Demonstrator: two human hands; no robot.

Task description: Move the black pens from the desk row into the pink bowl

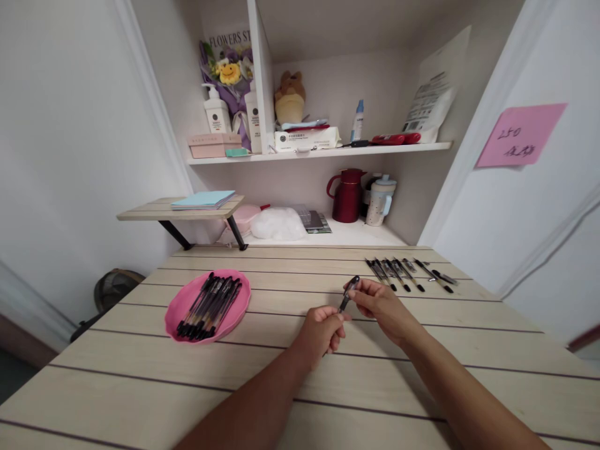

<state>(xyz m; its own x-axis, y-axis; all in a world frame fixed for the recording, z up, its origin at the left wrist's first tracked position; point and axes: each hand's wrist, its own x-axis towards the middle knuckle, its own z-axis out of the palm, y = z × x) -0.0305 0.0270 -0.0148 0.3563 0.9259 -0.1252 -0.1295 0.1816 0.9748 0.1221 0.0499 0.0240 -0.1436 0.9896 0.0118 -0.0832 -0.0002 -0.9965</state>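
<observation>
Over the middle of the wooden desk, both hands are on one black capped pen [345, 300], which is tilted with its cap end up. My left hand [324, 328] is closed around the lower part of the barrel, hiding it. Fingers of my right hand [379, 305] pinch the pen near its black cap. To the left, a pink scalloped plate [243, 306] bears a pile of several similar black pens [210, 306]. On the right lie separated pen parts [396, 274], several barrels and small black pieces in a row.
A small raised stand [140, 211] with blue paper [204, 200] stands at the desk's back left. Behind the desk is a shelf unit [319, 154] with a dark red jug [347, 197], a pale cup [379, 203] and a white plastic bag [279, 224]. A pink note [522, 134] hangs at right.
</observation>
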